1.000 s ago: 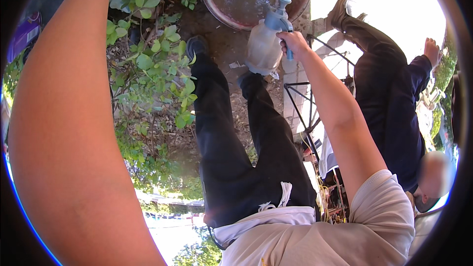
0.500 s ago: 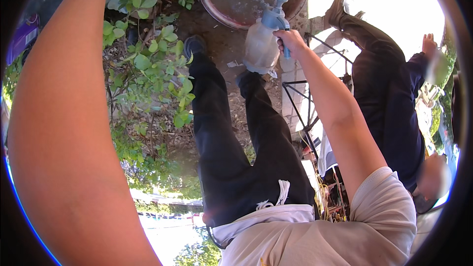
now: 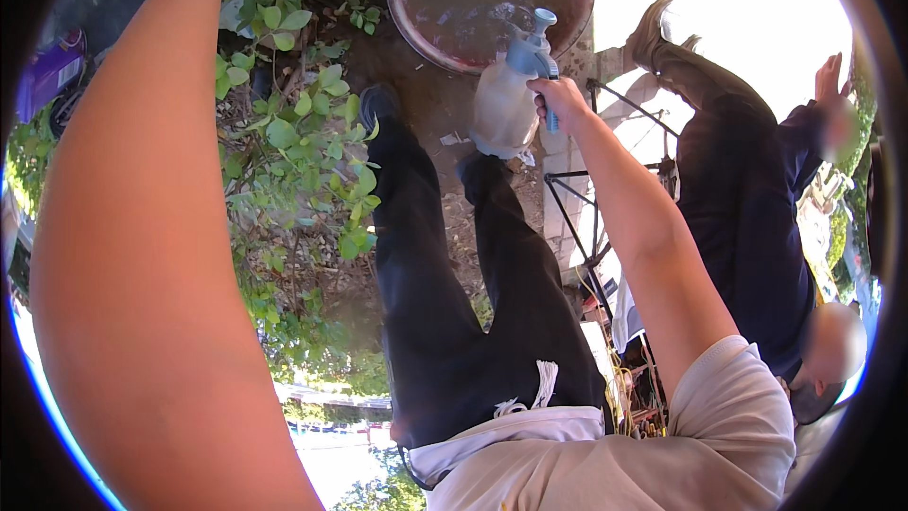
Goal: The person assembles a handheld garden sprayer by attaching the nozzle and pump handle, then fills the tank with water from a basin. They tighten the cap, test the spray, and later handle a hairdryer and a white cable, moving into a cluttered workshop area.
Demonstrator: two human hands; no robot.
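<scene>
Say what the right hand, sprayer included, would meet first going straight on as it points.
Probably the round basin, beyond the sprayer held in the right hand, though depth is unclear.

— What underlies this outdoor scene?
— Brown, bare earth (image 3: pixel 430 95), littered with dry brown leaves (image 3: pixel 461 227) and small white scraps (image 3: pixel 452 138), beside a strip of pale grey paving (image 3: pixel 558 156).
— And what sits on it?
— A wide, round, reddish-rimmed basin (image 3: pixel 404 28) of murky water rests at the far end; nearer, a dark shoe (image 3: pixel 379 106) stands on the soil.
</scene>
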